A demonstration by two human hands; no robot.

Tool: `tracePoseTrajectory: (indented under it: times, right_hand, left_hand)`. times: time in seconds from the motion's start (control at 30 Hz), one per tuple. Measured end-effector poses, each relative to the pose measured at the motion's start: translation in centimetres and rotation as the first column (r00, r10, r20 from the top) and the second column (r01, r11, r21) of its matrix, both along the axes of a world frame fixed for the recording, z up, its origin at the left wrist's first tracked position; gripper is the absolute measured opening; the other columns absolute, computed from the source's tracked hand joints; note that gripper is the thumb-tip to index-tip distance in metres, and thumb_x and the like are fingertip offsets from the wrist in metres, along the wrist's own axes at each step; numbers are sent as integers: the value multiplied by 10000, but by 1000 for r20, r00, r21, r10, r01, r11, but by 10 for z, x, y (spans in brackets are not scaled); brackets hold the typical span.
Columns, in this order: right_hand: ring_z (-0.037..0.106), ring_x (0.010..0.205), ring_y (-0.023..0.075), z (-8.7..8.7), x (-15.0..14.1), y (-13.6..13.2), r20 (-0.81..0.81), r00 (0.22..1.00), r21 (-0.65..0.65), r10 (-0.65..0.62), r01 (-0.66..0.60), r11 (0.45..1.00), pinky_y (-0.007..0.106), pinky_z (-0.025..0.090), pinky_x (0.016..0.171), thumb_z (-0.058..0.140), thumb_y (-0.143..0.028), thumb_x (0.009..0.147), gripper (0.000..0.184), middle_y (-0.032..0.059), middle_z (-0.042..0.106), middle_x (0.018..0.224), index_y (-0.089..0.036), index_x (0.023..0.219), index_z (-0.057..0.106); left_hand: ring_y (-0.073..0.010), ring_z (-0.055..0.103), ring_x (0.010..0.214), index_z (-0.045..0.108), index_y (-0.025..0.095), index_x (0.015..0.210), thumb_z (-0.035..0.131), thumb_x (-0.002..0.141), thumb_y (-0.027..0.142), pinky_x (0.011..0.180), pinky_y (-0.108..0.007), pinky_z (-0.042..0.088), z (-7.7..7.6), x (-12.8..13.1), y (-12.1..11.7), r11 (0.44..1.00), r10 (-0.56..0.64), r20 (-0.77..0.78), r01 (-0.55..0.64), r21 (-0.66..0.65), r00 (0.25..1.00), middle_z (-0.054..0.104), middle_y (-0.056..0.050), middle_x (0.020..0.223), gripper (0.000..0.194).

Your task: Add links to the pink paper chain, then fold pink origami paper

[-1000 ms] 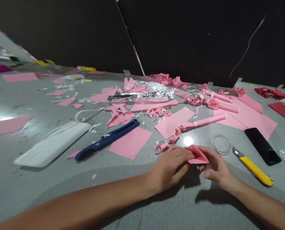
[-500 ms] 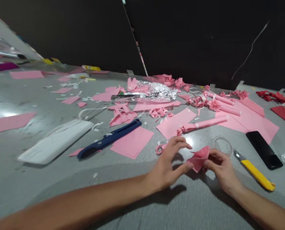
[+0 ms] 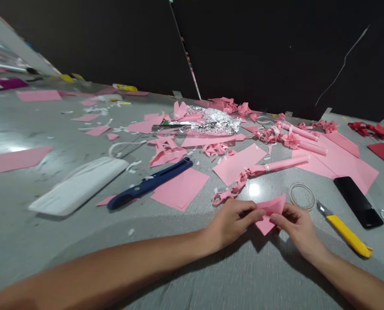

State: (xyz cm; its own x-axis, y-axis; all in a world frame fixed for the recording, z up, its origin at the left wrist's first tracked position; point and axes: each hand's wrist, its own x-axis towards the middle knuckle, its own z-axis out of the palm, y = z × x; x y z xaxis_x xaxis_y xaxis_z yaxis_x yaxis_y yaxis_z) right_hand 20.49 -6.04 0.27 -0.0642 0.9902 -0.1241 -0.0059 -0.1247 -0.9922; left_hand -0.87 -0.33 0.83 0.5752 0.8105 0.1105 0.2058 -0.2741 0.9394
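A small folded piece of pink paper (image 3: 267,220) is held just above the grey table, pinched on both sides. My left hand (image 3: 233,220) grips its left edge between thumb and fingers. On the other side my right hand (image 3: 297,226) has its thumb on the front and its fingers behind, partly hidden by the paper. Just beyond my left hand lies a pink paper chain (image 3: 226,196) joined to a rolled paper tube (image 3: 284,163). A roll of thin tape (image 3: 302,196) rests beyond my right hand, with a yellow box cutter (image 3: 345,232) to its right.
A black phone (image 3: 358,202) lies at right. Toward the left are a dark blue long-handled tool (image 3: 150,183), pink sheets (image 3: 182,189) and a white flat packet (image 3: 78,187). Paper scraps and crumpled foil (image 3: 214,120) spread toward the black wall (image 3: 259,51).
My left hand's fingers, spread apart before, have closed on the left side of the pink paper. The paper is turned a little, and the view has shifted slightly.
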Motion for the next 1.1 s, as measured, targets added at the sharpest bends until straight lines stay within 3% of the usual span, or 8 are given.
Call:
tracePoseTrajectory:
  times: [0.1, 0.2, 0.33, 0.43, 0.53, 0.77, 1.0, 1.1]
  right_hand:
    - [596, 630, 165, 2, 0, 0, -20, 1000, 0, 15, -15, 1000, 301, 503, 599, 809, -559, 876, 386, 42, 703, 728, -173, 858, 806]
    - [603, 628, 163, 4, -1, 0, -32, 999, 14, 24, -23, 1000, 299, 508, 609, 789, -559, 893, 380, 38, 709, 737, -181, 861, 812]
    - [615, 605, 173, 3, -1, 0, -23, 999, 41, 27, -26, 999, 303, 517, 581, 750, -587, 922, 423, 39, 697, 692, -176, 832, 792]
    - [629, 603, 181, 2, -2, 0, -20, 1000, 49, 16, -15, 999, 311, 528, 585, 726, -600, 943, 438, 49, 708, 681, -175, 853, 780]
    - [621, 619, 179, 2, -2, -1, -20, 1000, 61, 3, -2, 998, 304, 522, 587, 723, -601, 947, 427, 51, 710, 708, -183, 893, 790]
    - [643, 686, 186, 1, 4, -1, -190, 981, 15, -27, 30, 999, 315, 561, 608, 803, -533, 898, 340, 58, 739, 899, -234, 1060, 799]
    - [696, 836, 231, -5, 7, -3, -167, 983, 48, 76, -69, 996, 369, 585, 760, 772, -492, 945, 273, 78, 783, 1036, -288, 1117, 830]
    - [718, 962, 272, -4, 7, -7, -154, 981, 117, 122, -104, 988, 416, 589, 829, 670, -611, 988, 452, 101, 751, 1268, -322, 1325, 754]
  left_hand:
    - [-165, 646, 720, 759, 157, 988, 675, 962, 442, 663, -266, 475, 2, 0, 0, 997, -4, 70, 10, -75, 998, 741, -35, 808, 298]
    - [-224, 711, 943, 719, 188, 1241, 769, 884, 414, 813, -322, 544, 5, -2, 1, 997, 6, 116, 4, -83, 993, 779, -86, 1080, 426]
    - [-194, 676, 805, 757, 158, 1060, 677, 965, 482, 736, -309, 524, 5, -1, 2, 981, -59, 160, 87, -171, 985, 760, -72, 924, 347]
    - [-152, 563, 654, 684, 157, 758, 551, 1039, 519, 656, -294, 460, 4, 0, 3, 984, -35, 150, 61, -170, 988, 642, -22, 691, 478]
    - [-134, 466, 602, 599, 170, 651, 529, 1044, 564, 612, -290, 396, 2, 1, 3, 990, -2, 119, 18, -137, 993, 526, 9, 611, 561]
    - [-184, 635, 780, 750, 177, 1145, 613, 1007, 571, 712, -308, 507, 2, -3, 2, 973, -34, 288, 97, -208, 957, 715, -67, 893, 439]
    - [-202, 697, 833, 777, 155, 1041, 701, 957, 386, 727, -301, 535, 5, 3, 2, 992, -17, 178, 38, -119, 984, 789, -90, 945, 257]
    - [-190, 692, 795, 779, 143, 967, 684, 962, 337, 701, -286, 523, 2, 4, 1, 996, 65, 142, -56, -68, 988, 790, -76, 891, 216]
